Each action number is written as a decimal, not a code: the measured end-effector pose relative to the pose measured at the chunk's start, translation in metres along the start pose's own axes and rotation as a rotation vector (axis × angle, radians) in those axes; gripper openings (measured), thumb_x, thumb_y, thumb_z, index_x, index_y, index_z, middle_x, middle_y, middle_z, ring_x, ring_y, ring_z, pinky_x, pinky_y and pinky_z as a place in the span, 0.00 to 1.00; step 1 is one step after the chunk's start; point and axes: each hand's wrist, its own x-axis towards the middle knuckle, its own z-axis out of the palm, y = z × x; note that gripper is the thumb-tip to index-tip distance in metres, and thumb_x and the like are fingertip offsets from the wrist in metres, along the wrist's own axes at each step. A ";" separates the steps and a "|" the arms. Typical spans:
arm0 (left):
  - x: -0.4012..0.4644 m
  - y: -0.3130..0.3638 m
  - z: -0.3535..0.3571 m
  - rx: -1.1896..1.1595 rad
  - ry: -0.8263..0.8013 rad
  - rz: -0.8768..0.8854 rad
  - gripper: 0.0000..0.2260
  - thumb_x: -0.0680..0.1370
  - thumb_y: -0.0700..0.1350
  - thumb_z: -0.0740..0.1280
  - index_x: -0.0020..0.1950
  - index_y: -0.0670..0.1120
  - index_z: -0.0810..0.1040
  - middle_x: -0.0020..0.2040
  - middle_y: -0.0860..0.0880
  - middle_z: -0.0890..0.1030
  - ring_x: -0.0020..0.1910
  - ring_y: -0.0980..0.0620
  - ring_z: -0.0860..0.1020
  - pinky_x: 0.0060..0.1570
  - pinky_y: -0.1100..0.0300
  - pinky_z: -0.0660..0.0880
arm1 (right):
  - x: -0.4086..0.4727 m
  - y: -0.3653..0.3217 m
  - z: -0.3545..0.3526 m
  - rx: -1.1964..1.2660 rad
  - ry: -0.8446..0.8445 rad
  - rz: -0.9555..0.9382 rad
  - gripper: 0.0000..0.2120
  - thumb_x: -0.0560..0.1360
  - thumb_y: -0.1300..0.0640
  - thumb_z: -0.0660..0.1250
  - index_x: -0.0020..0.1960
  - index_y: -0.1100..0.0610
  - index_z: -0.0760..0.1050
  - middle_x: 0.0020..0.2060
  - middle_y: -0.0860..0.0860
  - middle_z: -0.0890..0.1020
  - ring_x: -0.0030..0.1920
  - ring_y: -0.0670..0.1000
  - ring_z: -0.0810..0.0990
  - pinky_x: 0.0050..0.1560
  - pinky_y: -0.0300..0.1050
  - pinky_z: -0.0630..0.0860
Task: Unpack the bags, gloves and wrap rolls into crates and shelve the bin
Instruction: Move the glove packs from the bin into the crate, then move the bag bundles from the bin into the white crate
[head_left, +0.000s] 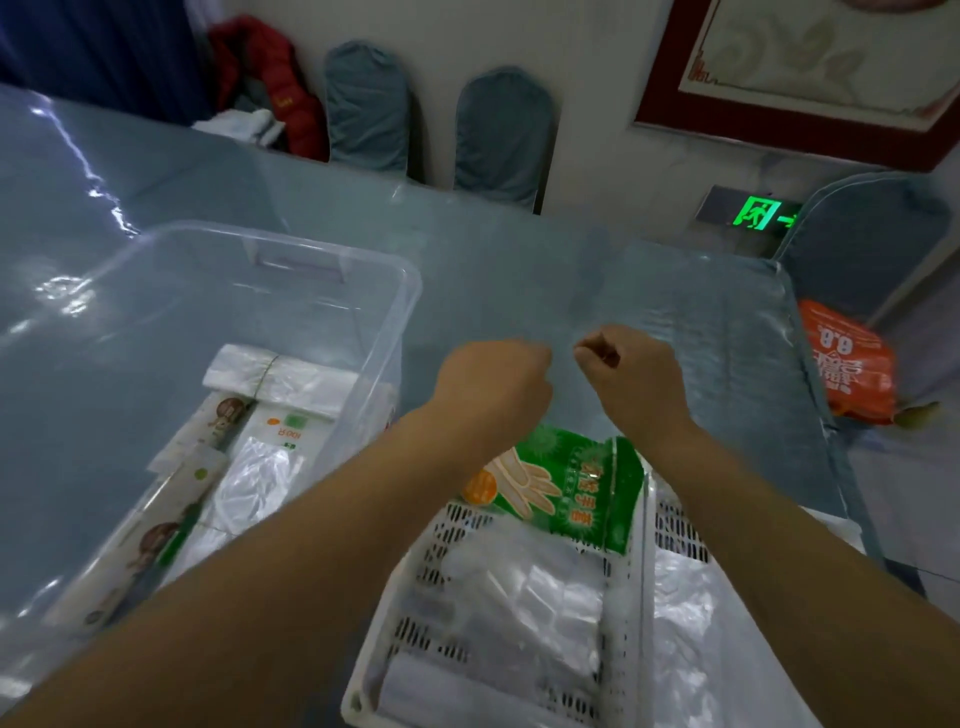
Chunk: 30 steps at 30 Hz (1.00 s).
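My left hand (498, 379) and my right hand (628, 369) are raised side by side over the blue table (519, 270), just beyond the crates. The fingers of both are curled tight, and I can make out nothing in either. Below my wrists a white slotted crate (426, 551) holds a green glove pack (571, 483) and clear plastic bags (519, 587). A second white crate (675, 525) on its right holds more clear plastic (685, 603). The clear bin (322, 249) on the left contains boxed wrap rolls (218, 421) and a tied bundle of white bags (291, 379).
Covered chairs (504, 140) stand along the table's far side, one with a red jacket (270, 78). An orange bag (847, 364) lies on a chair past the table's right edge. A lit green exit sign (758, 213) is low on the wall.
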 end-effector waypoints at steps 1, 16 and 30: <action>-0.001 -0.008 -0.018 0.001 0.038 0.008 0.11 0.75 0.47 0.60 0.55 0.47 0.76 0.54 0.45 0.80 0.53 0.41 0.77 0.48 0.53 0.72 | 0.003 -0.012 -0.001 0.014 0.021 -0.028 0.02 0.71 0.58 0.69 0.39 0.55 0.79 0.36 0.53 0.82 0.37 0.53 0.77 0.38 0.45 0.71; -0.081 -0.266 -0.095 0.250 -0.218 -0.063 0.13 0.77 0.53 0.60 0.60 0.55 0.74 0.59 0.53 0.78 0.59 0.49 0.74 0.57 0.56 0.71 | 0.011 -0.202 0.088 0.145 -0.118 -0.128 0.03 0.72 0.57 0.68 0.40 0.54 0.79 0.33 0.46 0.80 0.34 0.49 0.77 0.38 0.43 0.74; -0.117 -0.388 -0.107 0.255 -0.046 0.167 0.13 0.75 0.52 0.63 0.57 0.52 0.78 0.49 0.50 0.84 0.54 0.47 0.76 0.65 0.57 0.60 | -0.014 -0.280 0.260 -0.560 -1.095 -0.188 0.22 0.73 0.53 0.67 0.65 0.55 0.67 0.62 0.56 0.73 0.57 0.57 0.74 0.49 0.48 0.72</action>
